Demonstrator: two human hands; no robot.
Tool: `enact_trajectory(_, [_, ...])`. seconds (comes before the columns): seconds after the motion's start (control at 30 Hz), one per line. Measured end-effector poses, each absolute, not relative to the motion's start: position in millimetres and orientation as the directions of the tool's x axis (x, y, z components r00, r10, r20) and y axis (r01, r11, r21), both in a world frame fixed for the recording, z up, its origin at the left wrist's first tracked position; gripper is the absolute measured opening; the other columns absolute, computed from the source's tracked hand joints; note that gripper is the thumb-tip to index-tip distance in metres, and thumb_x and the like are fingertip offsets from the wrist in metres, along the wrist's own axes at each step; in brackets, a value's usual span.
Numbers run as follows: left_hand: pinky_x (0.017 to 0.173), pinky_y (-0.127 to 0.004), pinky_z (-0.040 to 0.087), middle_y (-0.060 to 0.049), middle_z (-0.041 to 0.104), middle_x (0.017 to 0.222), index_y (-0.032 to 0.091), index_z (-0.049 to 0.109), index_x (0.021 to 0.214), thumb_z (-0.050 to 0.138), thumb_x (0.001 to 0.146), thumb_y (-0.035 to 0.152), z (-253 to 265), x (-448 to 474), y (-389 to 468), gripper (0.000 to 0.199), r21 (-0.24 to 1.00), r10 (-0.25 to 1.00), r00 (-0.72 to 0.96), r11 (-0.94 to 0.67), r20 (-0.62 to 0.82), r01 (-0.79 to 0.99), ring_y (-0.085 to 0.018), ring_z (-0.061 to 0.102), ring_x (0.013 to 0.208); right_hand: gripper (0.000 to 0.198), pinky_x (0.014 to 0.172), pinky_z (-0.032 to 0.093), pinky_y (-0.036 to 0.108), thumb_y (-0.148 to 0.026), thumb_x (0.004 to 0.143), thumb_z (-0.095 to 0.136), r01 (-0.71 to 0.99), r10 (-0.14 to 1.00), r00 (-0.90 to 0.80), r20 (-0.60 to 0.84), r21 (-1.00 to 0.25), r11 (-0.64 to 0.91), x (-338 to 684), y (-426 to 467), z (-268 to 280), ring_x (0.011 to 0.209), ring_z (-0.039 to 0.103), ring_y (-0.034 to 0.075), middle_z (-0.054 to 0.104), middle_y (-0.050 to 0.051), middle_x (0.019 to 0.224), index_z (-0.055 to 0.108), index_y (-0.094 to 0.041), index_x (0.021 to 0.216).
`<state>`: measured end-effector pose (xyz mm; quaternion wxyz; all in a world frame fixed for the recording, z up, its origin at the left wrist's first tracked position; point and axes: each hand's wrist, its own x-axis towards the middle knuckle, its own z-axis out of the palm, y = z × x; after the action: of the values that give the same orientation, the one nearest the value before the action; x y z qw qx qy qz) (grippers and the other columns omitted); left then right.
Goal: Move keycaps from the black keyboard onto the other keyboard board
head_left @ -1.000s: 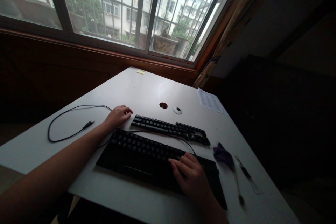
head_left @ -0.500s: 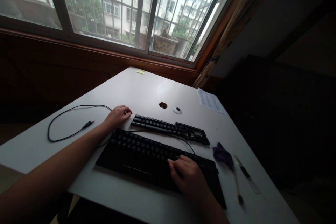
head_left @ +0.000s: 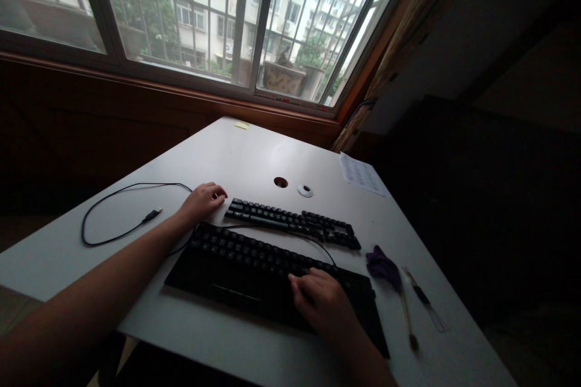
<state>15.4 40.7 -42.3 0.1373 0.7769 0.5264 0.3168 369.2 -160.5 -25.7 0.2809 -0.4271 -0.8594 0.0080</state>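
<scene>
A black keyboard [head_left: 236, 278] lies at an angle on the white desk, with rows of keycaps on its left and middle part. My right hand [head_left: 322, 299] is over its right half, thumb and forefinger pinched together at the key rows; whatever is between the fingertips is too small to tell. Behind the keyboard, black keycaps [head_left: 272, 216] are laid out in rows on the desk. My left hand [head_left: 206, 198] rests at the left end of those rows, fingers loosely bent with a gap by the thumb, nothing visible in it.
A black USB cable [head_left: 113, 189] loops on the left. To the right lie a purple cloth [head_left: 382, 266], a small brush [head_left: 405, 311] and a wire tool with a dark handle [head_left: 421, 295]. Farther back are a round desk hole [head_left: 281, 182], its white cover [head_left: 305, 191] and a printed sheet [head_left: 362, 174].
The view has shifted very slightly. Both hands stay in nearly the same place and pose.
</scene>
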Motion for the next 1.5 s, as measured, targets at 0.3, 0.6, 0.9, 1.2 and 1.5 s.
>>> enact_trajectory(0.3, [0.083, -0.036, 0.052, -0.007, 0.07, 0.089, 0.019, 0.078, 0.087, 0.054, 0.088, 0.035, -42.1, 15.4, 39.8, 0.029, 0.547, 0.908, 0.247, -0.404, 0.34, 0.733, -0.023, 0.066, 0.08, 0.037, 0.066, 0.04, 0.03, -0.015, 0.103, 0.053, 0.73, 0.733, -0.479, 0.482, -0.245, 0.638, 369.6, -159.9, -25.9, 0.059, 0.049, 0.014, 0.059, -0.002, 0.058, 0.053, -0.022, 0.067])
enact_trajectory(0.6, [0.086, -0.036, 0.052, -0.006, 0.07, 0.089, 0.02, 0.077, 0.087, 0.054, 0.087, 0.035, -40.7, 16.5, 38.3, 0.028, 0.542, 0.905, 0.243, -0.406, 0.348, 0.736, -0.023, 0.066, 0.082, 0.039, 0.064, 0.039, 0.029, -0.016, 0.104, 0.052, 0.736, 0.747, -0.472, 0.468, -0.258, 0.626, 369.5, -160.7, -25.5, 0.059, 0.05, 0.014, 0.055, -0.002, 0.058, 0.051, -0.022, 0.066])
enact_trajectory(0.9, [0.085, -0.036, 0.053, -0.006, 0.069, 0.089, 0.02, 0.078, 0.086, 0.054, 0.087, 0.035, -41.7, 16.0, 39.5, 0.028, 0.546, 0.907, 0.247, -0.405, 0.34, 0.733, -0.023, 0.066, 0.08, 0.04, 0.064, 0.038, 0.029, -0.016, 0.104, 0.051, 0.737, 0.748, -0.468, 0.471, -0.259, 0.624, 368.7, -160.0, -25.8, 0.057, 0.047, 0.014, 0.053, -0.003, 0.057, 0.048, -0.023, 0.065])
enact_trajectory(1.2, [0.084, -0.035, 0.053, -0.007, 0.07, 0.09, 0.02, 0.078, 0.088, 0.054, 0.087, 0.034, -42.0, 16.3, 39.6, 0.029, 0.543, 0.908, 0.256, -0.405, 0.332, 0.736, -0.023, 0.066, 0.083, 0.039, 0.062, 0.038, 0.03, -0.016, 0.104, 0.051, 0.736, 0.748, -0.47, 0.469, -0.259, 0.625, 369.3, -159.0, -25.4, 0.058, 0.048, 0.014, 0.054, -0.002, 0.057, 0.051, -0.022, 0.065])
enact_trajectory(1.5, [0.086, -0.036, 0.052, -0.007, 0.071, 0.091, 0.02, 0.078, 0.088, 0.053, 0.088, 0.035, -40.6, 16.4, 38.3, 0.029, 0.54, 0.907, 0.259, -0.408, 0.332, 0.737, -0.024, 0.067, 0.084, 0.04, 0.062, 0.038, 0.029, -0.016, 0.103, 0.052, 0.735, 0.741, -0.476, 0.473, -0.249, 0.631, 368.2, -158.9, -23.0, 0.057, 0.046, 0.013, 0.052, -0.003, 0.056, 0.05, -0.023, 0.064])
